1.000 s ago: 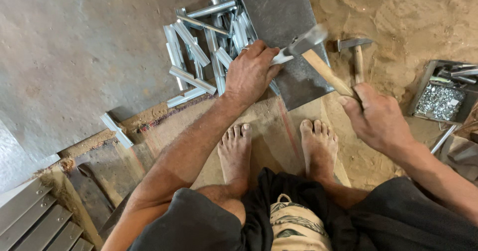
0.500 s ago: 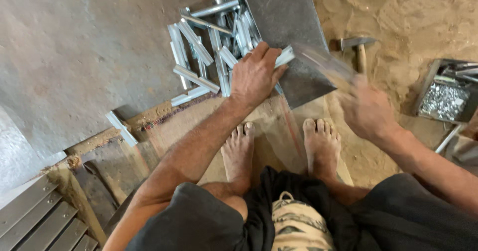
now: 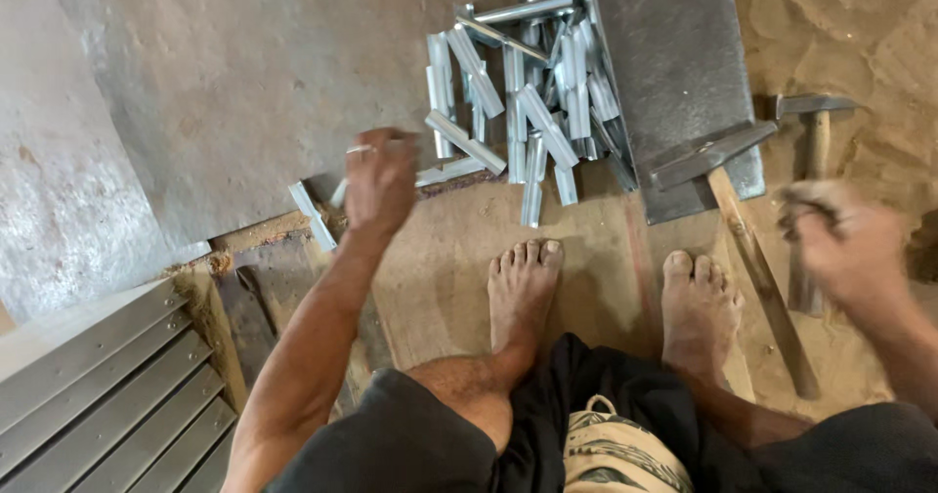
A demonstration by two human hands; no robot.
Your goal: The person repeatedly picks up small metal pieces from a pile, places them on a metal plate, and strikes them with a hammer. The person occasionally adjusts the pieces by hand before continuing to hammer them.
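Left hand: the left hand (image 3: 379, 175) hangs at centre left of the frame, motion-blurred, fingers curled loosely; a thin pale sliver shows at its fingertips, but whether it has hold of anything I cannot tell.
Nearest piece: one short metal strip (image 3: 313, 214) lies just left of and below that hand, apart from the rest, near the edge of the grey floor slab (image 3: 195, 83).
Strip pile: the heap of folded metal strips (image 3: 528, 102) sits at upper centre, right of the hand and near it, probably so each piece is within an arm's reach of the squatting person.
Metal plate: a flat dark plate (image 3: 674, 73) lies at upper right, touching the pile (likely a striking base).
Hammer: a wooden-handled hammer (image 3: 747, 239) rests with its head on the plate's lower edge, handle running down toward the right foot (image 3: 699, 307).
Right hand: the right hand (image 3: 840, 234) at the right edge is blurred; its grip cannot be told. It overlaps the handle of a second hammer (image 3: 816, 127).
Ground: sandy board (image 3: 440, 268) under both feet.
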